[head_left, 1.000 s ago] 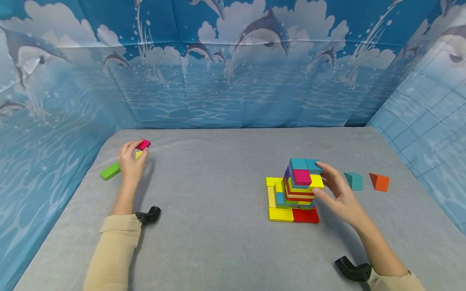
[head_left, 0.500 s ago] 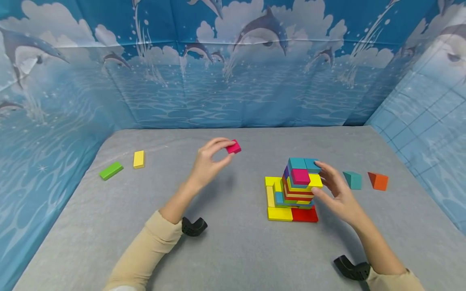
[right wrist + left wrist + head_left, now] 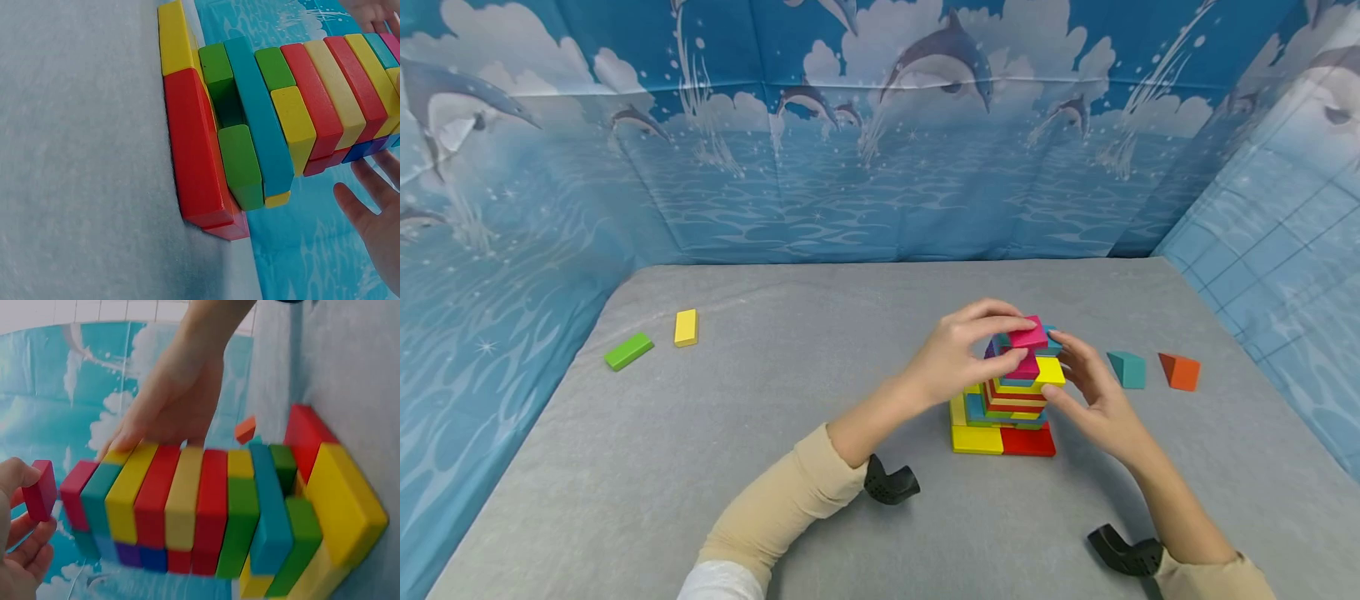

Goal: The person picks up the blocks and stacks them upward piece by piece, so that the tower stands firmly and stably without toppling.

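My left hand (image 3: 951,354) pinches a small magenta block (image 3: 1032,332) between thumb and fingers, over the top of a tower of coloured blocks (image 3: 1017,406). The left wrist view shows a narrow gap between this block and the tower's topmost magenta block (image 3: 78,494). Wider yellow and red blocks (image 3: 1028,442) form the tower's base. At the tower's right side is my right hand (image 3: 1101,404), thumb by the yellow block (image 3: 1050,372) and fingers beside the upper blue block, spread rather than curled round. The left fingers hide part of the tower's top.
A yellow block (image 3: 686,327) and a green block (image 3: 628,352) lie far left on the grey cloth (image 3: 625,467). Right of the tower stand a teal wedge (image 3: 1127,370) and an orange wedge (image 3: 1180,372). A dolphin-print curtain (image 3: 880,208) closes off the back and sides.
My left hand has carried the magenta block from the far left, away from the yellow and green blocks, across to the tower's top. The right hand has stayed in place.
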